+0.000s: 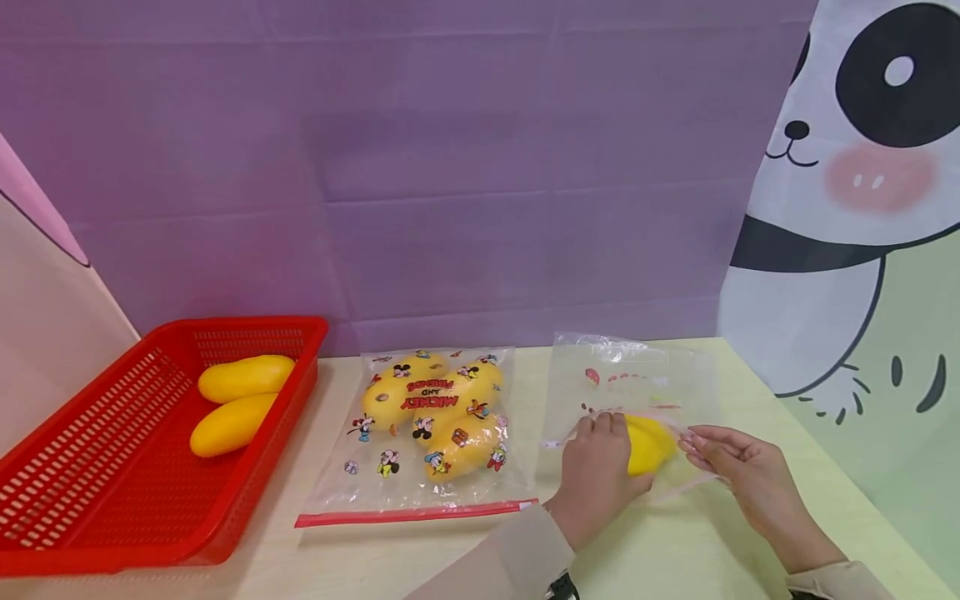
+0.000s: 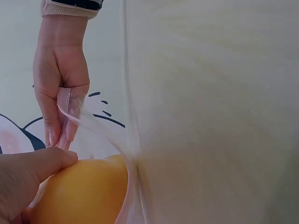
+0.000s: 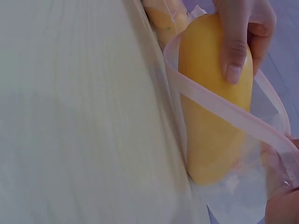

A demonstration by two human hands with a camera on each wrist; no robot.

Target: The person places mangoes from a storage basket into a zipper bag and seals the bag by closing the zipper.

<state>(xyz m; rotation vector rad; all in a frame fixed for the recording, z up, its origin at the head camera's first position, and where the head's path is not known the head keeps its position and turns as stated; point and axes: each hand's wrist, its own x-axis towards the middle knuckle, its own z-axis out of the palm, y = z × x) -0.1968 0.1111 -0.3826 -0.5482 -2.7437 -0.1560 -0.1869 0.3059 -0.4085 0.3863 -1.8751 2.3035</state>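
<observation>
My left hand point(image 1: 596, 471) grips a yellow mango point(image 1: 651, 444), its thumb on the near side. Part of that mango lies inside the mouth of a clear zip bag point(image 1: 566, 375), whose pale pink rim crosses the fruit in the right wrist view. At the right end of this mouth, my right hand point(image 1: 753, 483) pinches the bag's edge between thumb and fingers, and the rim is held apart. Left of the hands lies another clear zip bag point(image 1: 341, 454) printed with cartoon figures. Several mangoes point(image 1: 390, 400) are inside it, and a red strip runs along its near edge.
A red plastic basket point(image 1: 258, 487) stands on the left with two mangoes point(image 1: 238, 379) in it. The pale wooden table point(image 1: 360, 567) meets a purple cloth backdrop point(image 1: 450, 192) at the rear. A panda-printed panel point(image 1: 900, 333) rises along the right side.
</observation>
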